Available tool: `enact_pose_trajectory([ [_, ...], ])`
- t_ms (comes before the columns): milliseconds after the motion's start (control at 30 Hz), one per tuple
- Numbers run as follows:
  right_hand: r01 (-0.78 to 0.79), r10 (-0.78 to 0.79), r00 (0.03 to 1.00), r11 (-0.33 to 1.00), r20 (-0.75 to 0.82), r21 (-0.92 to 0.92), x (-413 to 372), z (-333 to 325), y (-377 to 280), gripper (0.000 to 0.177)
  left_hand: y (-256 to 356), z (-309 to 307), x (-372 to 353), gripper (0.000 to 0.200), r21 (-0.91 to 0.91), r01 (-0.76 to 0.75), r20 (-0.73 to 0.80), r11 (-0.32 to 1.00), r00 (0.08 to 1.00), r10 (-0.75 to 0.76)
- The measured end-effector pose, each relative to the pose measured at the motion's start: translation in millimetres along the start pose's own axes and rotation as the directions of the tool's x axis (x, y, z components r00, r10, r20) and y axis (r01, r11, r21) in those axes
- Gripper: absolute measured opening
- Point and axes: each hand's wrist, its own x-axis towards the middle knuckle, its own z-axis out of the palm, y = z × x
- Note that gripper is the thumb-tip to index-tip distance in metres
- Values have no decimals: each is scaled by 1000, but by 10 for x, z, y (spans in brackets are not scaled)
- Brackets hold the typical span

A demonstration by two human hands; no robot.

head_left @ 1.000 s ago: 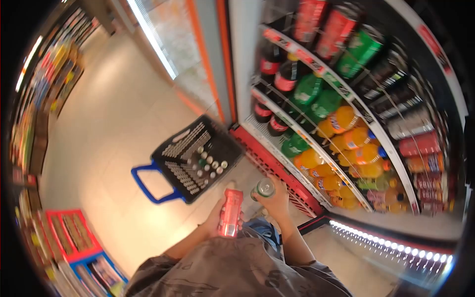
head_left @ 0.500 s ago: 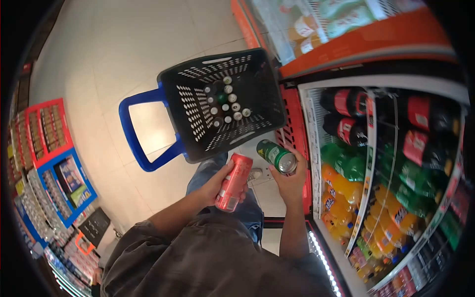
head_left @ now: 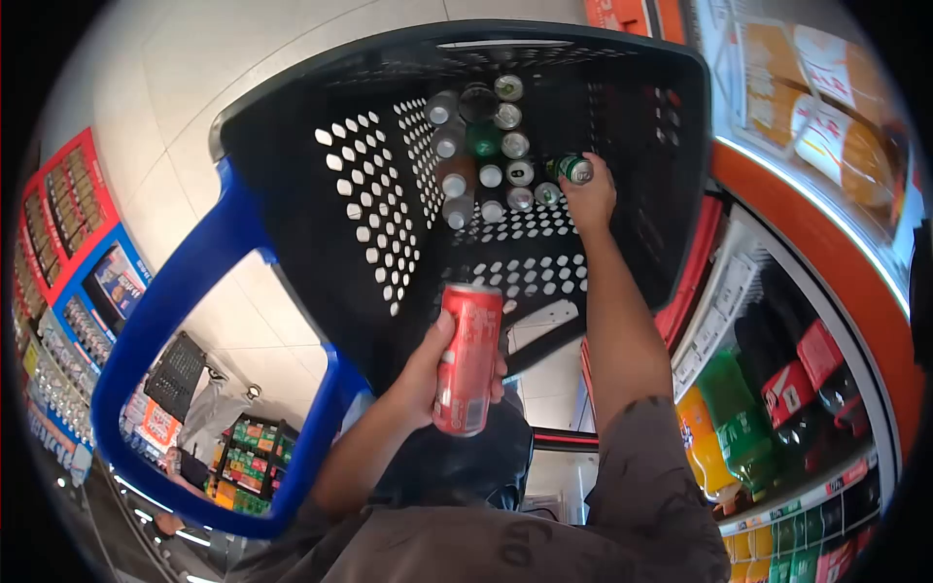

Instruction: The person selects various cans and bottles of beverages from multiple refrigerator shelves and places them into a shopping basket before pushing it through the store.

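My left hand (head_left: 428,364) is wrapped around a red soda can (head_left: 468,360), held upright in front of my body near the basket's close edge. Down inside the dark shopping basket (head_left: 641,117), my right hand (head_left: 591,199) grips a green soda can (head_left: 573,171) with its silver top showing. That can is beside several cans (head_left: 520,173) and bottles (head_left: 447,146) grouped on the basket floor, including one with a green cap or body (head_left: 483,141). The palm side of my right hand is hidden.
The basket's blue handle (head_left: 185,282) reaches out to the left. At right stands a drinks cooler with soda bottles (head_left: 734,418) behind an orange frame (head_left: 807,214). Store shelves (head_left: 73,194) line the far left, and a person (head_left: 180,471) is at lower left.
My right hand has moved up and away from me, carrying the green can into the basket. I am leaning closer, so the basket looks larger. The red can stays in my left hand.
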Motion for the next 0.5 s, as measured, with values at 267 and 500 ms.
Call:
enact_pose_trajectory([
  [267, -55, 77, 989, 984, 128, -169, 222, 1005, 450, 54, -21, -326, 94, 71, -39, 5, -72, 999, 997, -7],
  [500, -87, 101, 959, 994, 266, -61, 259, 845, 453, 56, 50, -222, 116, 71, -22, -19, -126, 1000, 992, 16],
])
